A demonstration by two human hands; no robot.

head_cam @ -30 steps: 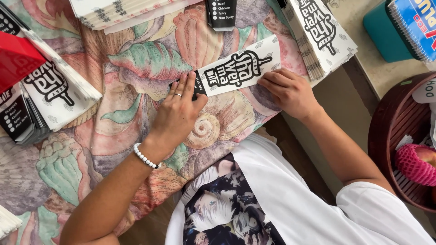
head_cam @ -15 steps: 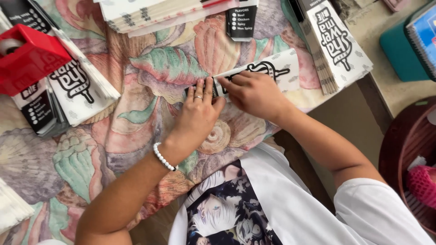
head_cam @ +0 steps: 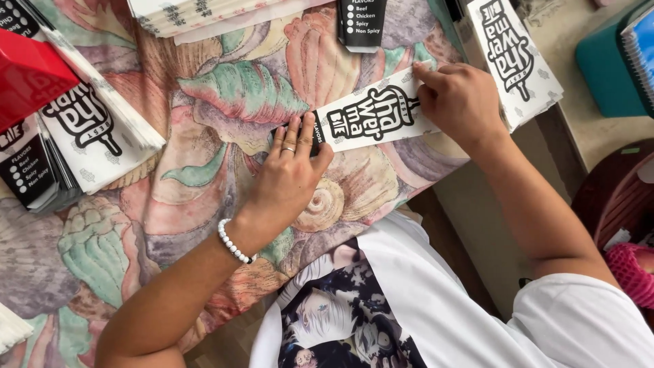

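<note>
Both hands pressed on one flat white paper sleeve [head_cam: 371, 117] with black printing, which lay slanted on a cloth [head_cam: 204, 177] patterned with seashells. Left hand [head_cam: 289, 174] lay palm down with fingers extended and together, fingertips touching the sleeve's dark lower-left end; it grasped nothing. Two rings showed on its fingers, and one white bead bracelet [head_cam: 235, 242] circled the wrist. Right hand [head_cam: 460, 99] was curled, knuckles up, its fingertips pinching or pressing the sleeve's upper-right end; whether it gripped the paper edge could not be told.

Four further groups of the same printed paper lay about the cloth: one stack [head_cam: 519, 58] just beside the right hand, one fanned stack [head_cam: 102, 133] at left, one pile [head_cam: 204, 13] along the top edge, and one single dark-ended piece [head_cam: 362, 24] at top centre. One red object [head_cam: 30, 75] rested on the left stack. One teal box [head_cam: 610, 68] stood at upper right, well apart from the sleeve. One dark round tray [head_cam: 606, 197] showed at right, holding one pink mesh item [head_cam: 630, 272].
</note>
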